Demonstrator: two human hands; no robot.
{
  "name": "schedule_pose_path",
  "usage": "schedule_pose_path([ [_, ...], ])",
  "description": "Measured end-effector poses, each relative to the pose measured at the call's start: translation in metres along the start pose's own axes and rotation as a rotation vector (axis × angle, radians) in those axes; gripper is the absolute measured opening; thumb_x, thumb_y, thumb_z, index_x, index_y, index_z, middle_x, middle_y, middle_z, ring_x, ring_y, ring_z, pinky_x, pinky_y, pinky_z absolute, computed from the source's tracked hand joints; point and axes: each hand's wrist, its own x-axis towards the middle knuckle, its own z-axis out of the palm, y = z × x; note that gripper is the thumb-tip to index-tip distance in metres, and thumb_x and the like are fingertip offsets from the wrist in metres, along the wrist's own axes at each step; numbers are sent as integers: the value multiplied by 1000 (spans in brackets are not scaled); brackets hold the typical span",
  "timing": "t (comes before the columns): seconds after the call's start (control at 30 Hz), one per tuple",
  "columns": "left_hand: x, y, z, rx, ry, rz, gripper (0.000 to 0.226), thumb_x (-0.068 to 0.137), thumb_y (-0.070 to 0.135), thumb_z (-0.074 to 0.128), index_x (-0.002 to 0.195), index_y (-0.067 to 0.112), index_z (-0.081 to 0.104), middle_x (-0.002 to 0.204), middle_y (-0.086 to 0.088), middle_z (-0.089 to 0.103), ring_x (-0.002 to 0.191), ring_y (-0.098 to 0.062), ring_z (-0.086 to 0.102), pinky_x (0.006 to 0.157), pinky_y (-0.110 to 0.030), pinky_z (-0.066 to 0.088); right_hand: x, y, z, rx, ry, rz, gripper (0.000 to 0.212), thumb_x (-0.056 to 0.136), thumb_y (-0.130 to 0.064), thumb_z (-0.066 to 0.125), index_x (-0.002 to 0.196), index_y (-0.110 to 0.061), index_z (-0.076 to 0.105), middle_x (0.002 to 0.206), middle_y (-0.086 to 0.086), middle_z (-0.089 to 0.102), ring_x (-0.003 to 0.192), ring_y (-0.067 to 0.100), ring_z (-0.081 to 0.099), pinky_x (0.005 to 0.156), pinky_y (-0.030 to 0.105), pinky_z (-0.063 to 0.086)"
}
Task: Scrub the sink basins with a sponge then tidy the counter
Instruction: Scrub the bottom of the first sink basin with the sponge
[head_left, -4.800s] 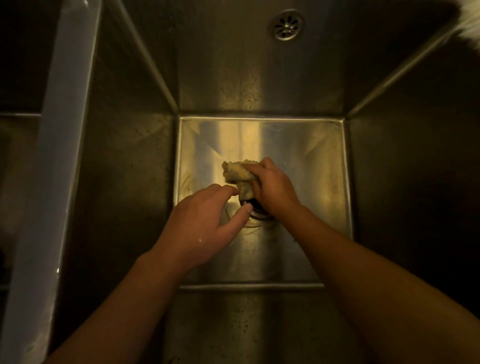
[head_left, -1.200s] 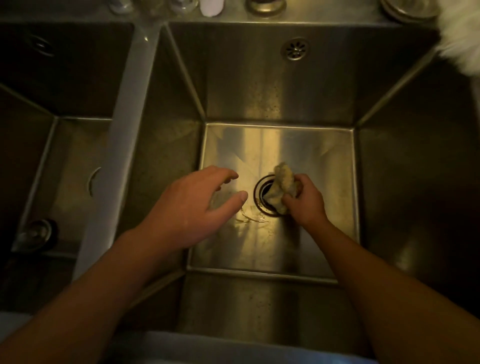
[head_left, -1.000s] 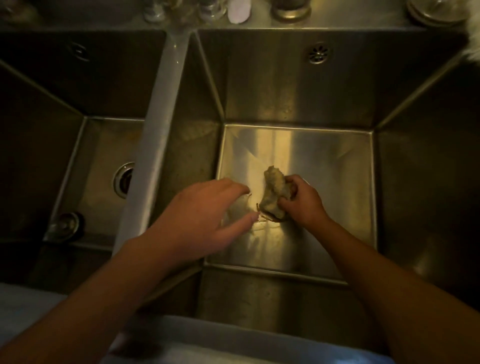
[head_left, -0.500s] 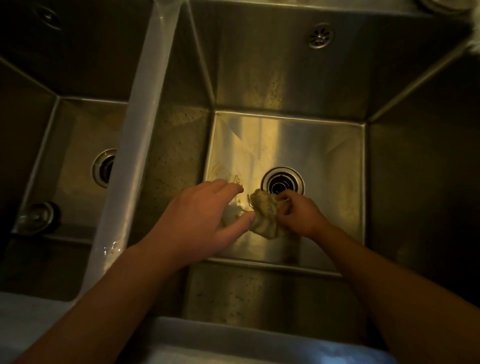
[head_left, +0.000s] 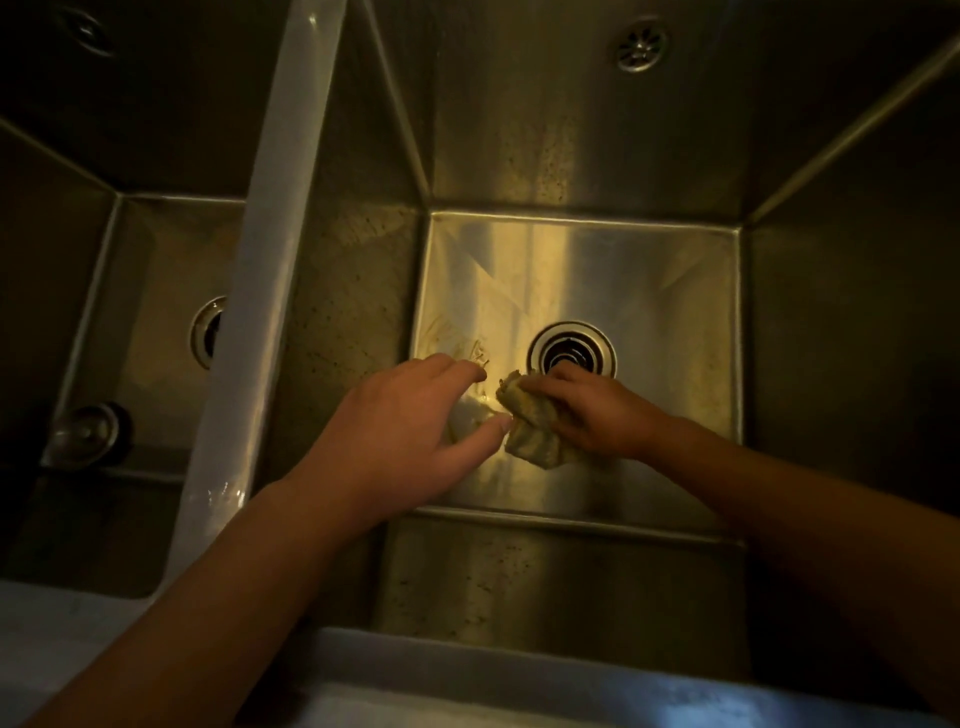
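Steel basins (head_left: 649, 270) number two; right hand (head_left: 597, 415) fingers (head_left: 550, 384) grip one sponge (head_left: 530, 434), left hand (head_left: 395, 431) fingers (head_left: 452, 366) loosely spread.

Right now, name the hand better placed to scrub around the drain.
Right, likely: the right hand grips the sponge at the near edge of the drain; the left hand is open, holding nothing.

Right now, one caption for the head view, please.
Right hand grips a crumpled sponge on the basin floor beside the drain; left hand open alongside.
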Motion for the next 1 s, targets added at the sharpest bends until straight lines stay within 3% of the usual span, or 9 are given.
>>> schedule_pose_path([
  [0.1, 0, -1, 1, 9, 2, 28, 64, 88, 71, 36, 137, 32, 51, 130, 12, 59, 114, -8, 56, 92, -35, 51, -7, 2, 14, 15, -13, 17, 69, 91, -34, 64, 152, -34, 32, 135, 1, 43, 110, 15, 51, 89, 25, 46],
  [0.23, 0, -2, -9, 68, 4, 121, 65, 89, 71, 34, 138, 32, 51, 129, 13, 59, 114, -7, 55, 93, -36, 51, -1, -3, 20, 36, 38, 78, 71, 87, -33, 70, 150, -31, 36, 127, 2, 45, 105, 19, 55, 82, 25, 46],
  [0.4, 26, -3, -51, 340, -58, 411, 70, 89, 74, 23, 138, 31, 48, 125, 8, 59, 109, -10, 57, 91, -35, 50, 13, -6, 18, 30, 2, 141, 77, 83, -40, 75, 149, -31, 37, 126, 1, 45, 107, 18, 52, 84, 26, 41],
  [0.57, 92, -14, -98, 552, -113, 644, 74, 88, 76, 18, 139, 30, 46, 126, 4, 58, 110, -15, 58, 91, -35, 49, 20, -14, 16, 38, -8, 208, 76, 82, -39, 76, 148, -30, 38, 130, 2, 46, 111, 21, 53, 90, 32, 47],
  [0.8, 147, -23, -115, 678, -131, 926, 71, 92, 74, 24, 133, 23, 52, 119, -1, 63, 102, -19, 61, 87, -41, 52, 32, -29, 18, 40, 10, 286, 75, 83, -40, 74, 148, -29, 37, 132, 3, 45, 111, 23, 55, 91, 34, 48],
  [1.0, 177, -31, -114, 770, -198, 1194, 70, 93, 70, 23, 129, 20, 56, 111, -2, 65, 93, -20, 62, 82, -37, 51, 35, -36, 23, 25, 17, 352, 77, 81, -40, 75, 145, -29, 35, 130, 4, 44, 108, 27, 57, 86, 38, 50],
])
